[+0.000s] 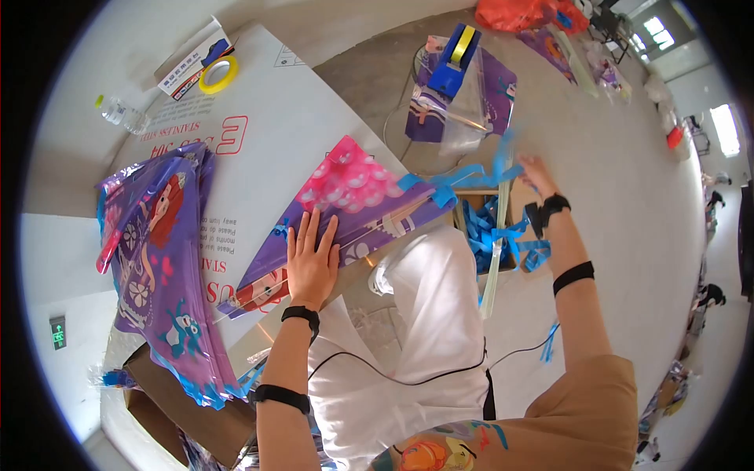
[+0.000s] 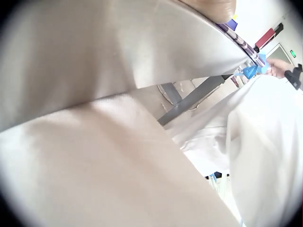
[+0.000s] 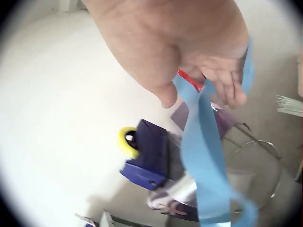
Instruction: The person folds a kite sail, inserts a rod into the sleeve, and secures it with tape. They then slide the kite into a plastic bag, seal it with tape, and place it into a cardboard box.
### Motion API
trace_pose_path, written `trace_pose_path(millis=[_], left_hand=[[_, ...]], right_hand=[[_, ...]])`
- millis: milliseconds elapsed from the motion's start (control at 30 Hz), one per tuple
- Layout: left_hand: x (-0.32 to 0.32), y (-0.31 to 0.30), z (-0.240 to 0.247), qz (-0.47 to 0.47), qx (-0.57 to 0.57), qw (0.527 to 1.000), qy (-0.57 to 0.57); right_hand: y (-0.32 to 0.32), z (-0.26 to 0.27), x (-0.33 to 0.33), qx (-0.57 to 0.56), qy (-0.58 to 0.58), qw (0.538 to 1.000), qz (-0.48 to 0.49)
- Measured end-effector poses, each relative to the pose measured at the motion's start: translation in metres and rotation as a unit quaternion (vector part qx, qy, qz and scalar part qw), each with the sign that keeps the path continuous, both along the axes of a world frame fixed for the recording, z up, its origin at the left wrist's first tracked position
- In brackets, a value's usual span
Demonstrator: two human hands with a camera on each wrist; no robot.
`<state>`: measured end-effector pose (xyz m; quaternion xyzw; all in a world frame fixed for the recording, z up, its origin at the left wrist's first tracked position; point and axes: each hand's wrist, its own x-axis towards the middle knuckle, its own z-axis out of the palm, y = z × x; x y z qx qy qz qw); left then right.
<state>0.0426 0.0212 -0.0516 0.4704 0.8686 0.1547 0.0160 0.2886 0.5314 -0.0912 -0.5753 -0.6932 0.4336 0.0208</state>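
Note:
In the head view my left hand (image 1: 312, 265) rests with straight fingers on a folded purple kite (image 1: 369, 192), printed with pink bubbles and a red-haired figure. A thin rod runs along the kite's near edge. A blue ribbon (image 1: 471, 170) stretches from the kite's right tip to my right hand (image 1: 536, 179), raised off to the right. In the right wrist view that ribbon (image 3: 203, 151) passes between thumb and bent fingers and hangs down twisted. The left wrist view has part of the left hand (image 2: 215, 8) at the board's edge.
A stack of purple printed sheets (image 1: 157, 267) lies left on the white board (image 1: 267, 102). Yellow tape (image 1: 217, 74) and a bottle (image 1: 122, 114) are behind it. A blue tape dispenser (image 1: 454, 63) stands on a stool at the back. A box (image 1: 514, 206) of blue ribbons sits right of my knee.

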Motion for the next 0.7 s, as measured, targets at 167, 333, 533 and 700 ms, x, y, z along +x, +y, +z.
trace_pose_path(millis=[167,333,533,700], left_hand=[[0.000,0.002,0.003,0.000,-0.013,1.000,-0.002],[0.000,0.005,0.004,-0.004,-0.034,0.999,-0.006],[-0.001,0.005,0.003,-0.014,-0.051,0.999,0.001],[-0.001,0.006,0.002,-0.019,-0.057,0.998,0.001]], right_hand=[[-0.063,-0.097,0.055,0.274,-0.024,0.961,0.007],[-0.174,-0.093,0.045,0.114,0.127,0.985,0.041],[-0.232,-0.061,0.003,0.077,0.180,0.978,0.072],[-0.215,-0.079,-0.044,-0.285,0.372,0.881,0.069]])
